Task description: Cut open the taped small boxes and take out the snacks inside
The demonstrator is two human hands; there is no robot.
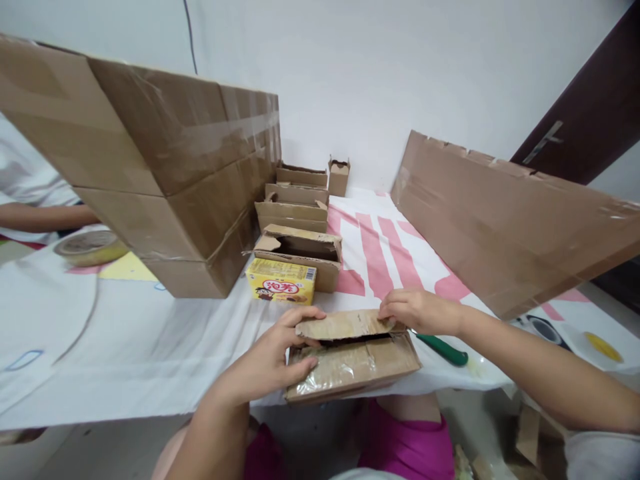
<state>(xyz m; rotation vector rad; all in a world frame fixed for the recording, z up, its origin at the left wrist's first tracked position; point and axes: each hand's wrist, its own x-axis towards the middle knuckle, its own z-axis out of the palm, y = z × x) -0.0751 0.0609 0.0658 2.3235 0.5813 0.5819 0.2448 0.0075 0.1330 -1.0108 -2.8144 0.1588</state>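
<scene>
A small brown cardboard box (357, 367) with clear tape on its side lies at the table's front edge, its top flap (345, 325) partly lifted over a dark gap. My left hand (283, 353) grips the box's left end, thumb on the taped panel and fingers at the flap. At the flap's right end, the fingers of my right hand (413, 310) are closed on its edge. Just right of the box lies a green-handled tool (443, 349), its front end hidden behind the box and hand. A yellow snack box (283, 281) stands just beyond my left hand.
Several opened cardboard boxes (315, 270) line up toward the wall. A tall stack of taped boxes (190, 167) rises at left, a large cardboard sheet (500, 220) at right. A tape roll (91, 247) lies near another person's arm (45, 218). White cloth (190, 360) covers the table.
</scene>
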